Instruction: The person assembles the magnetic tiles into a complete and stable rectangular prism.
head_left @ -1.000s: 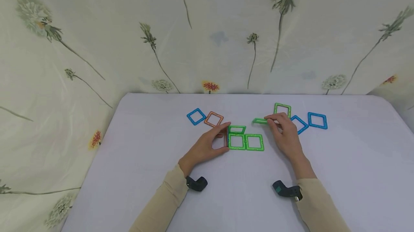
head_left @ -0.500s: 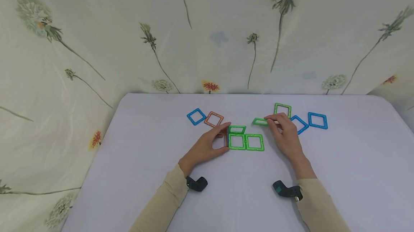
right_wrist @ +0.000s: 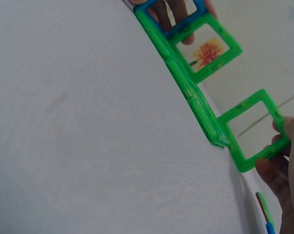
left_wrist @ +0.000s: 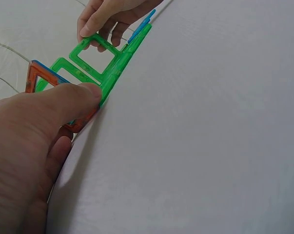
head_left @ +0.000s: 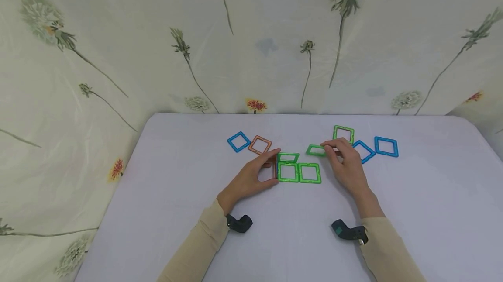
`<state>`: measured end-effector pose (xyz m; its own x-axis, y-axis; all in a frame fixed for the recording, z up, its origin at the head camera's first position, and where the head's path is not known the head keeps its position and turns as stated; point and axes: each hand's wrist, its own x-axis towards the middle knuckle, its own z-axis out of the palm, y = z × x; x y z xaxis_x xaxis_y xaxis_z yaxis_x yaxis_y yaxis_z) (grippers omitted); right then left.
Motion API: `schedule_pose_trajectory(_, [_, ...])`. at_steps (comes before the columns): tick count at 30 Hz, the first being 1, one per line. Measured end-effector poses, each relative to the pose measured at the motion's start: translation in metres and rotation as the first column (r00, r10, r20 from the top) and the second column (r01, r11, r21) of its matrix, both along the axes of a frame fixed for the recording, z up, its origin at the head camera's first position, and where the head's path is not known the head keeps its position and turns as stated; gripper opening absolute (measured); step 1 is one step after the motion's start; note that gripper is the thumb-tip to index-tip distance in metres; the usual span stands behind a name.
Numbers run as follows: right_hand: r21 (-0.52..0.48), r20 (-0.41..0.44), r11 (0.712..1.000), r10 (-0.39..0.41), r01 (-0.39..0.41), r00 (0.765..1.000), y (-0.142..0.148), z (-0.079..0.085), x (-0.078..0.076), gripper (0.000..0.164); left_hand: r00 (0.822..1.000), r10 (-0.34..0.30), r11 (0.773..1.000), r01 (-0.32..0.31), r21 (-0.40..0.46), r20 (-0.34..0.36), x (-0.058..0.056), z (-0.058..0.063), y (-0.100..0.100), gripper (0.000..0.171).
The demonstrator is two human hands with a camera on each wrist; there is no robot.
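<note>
My left hand [head_left: 250, 178] grips an upright square magnetic tile [left_wrist: 50, 74], orange on one face and blue on the other. Its thumb sits at the near edge and its fingers at the far edge. Against it, two green square tiles [head_left: 299, 173] lie flat side by side. Behind the left one stands an upright green tile [head_left: 288, 154]. My right hand [head_left: 346, 159] pinches another green square tile [head_left: 316, 154] by its right side. In the head view this tile is tilted, behind and right of the flat pair, with a gap between.
On the white tabletop [head_left: 251, 247], a blue tile [head_left: 232, 144] and an orange tile [head_left: 250, 148] lie back left. Beyond my right hand are a green tile [head_left: 343, 127], a blue tile [head_left: 368, 158] and another blue tile [head_left: 386, 155]. A flowered cloth [head_left: 251, 55] hangs behind.
The green tile in my right hand has turned, so more of its face and opening shows. The left hand and the joined tiles have stayed in place.
</note>
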<state>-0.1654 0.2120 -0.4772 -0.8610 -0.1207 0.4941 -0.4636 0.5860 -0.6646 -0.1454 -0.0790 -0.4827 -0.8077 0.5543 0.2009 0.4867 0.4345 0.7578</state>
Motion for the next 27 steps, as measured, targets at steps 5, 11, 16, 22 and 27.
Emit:
schedule_pose_trajectory(5, [-0.005,-0.01,1.0,0.015,-0.016,1.0,-0.0007,0.0013,0.0008,0.013,1.0,0.002,1.0,-0.002,-0.001,-0.003,0.0003,-0.0002,-0.0002,0.084])
schedule_pose_trajectory(11, [-0.003,-0.004,1.0,0.02,-0.02,1.0,-0.0009,0.0011,0.0015,0.013,1.0,0.007,1.0,-0.007,-0.003,0.009,0.0008,-0.0003,-0.0001,0.083])
schedule_pose_trajectory(16, [0.0,-0.015,1.0,0.029,-0.029,0.999,-0.0008,0.0005,0.0011,0.013,1.0,0.009,1.0,-0.009,-0.006,0.007,0.0008,-0.0005,0.0002,0.081])
schedule_pose_trajectory(22, [0.001,-0.051,0.999,0.032,-0.032,0.998,-0.0001,-0.0016,-0.0007,0.012,1.0,0.013,1.0,-0.013,-0.016,0.012,0.001,0.0002,0.0004,0.081])
schedule_pose_trajectory(27, [-0.007,-0.05,0.999,0.041,-0.042,0.998,0.0003,-0.003,-0.0013,0.013,1.0,0.018,1.0,-0.017,-0.019,0.015,0.0015,0.0013,0.0003,0.081])
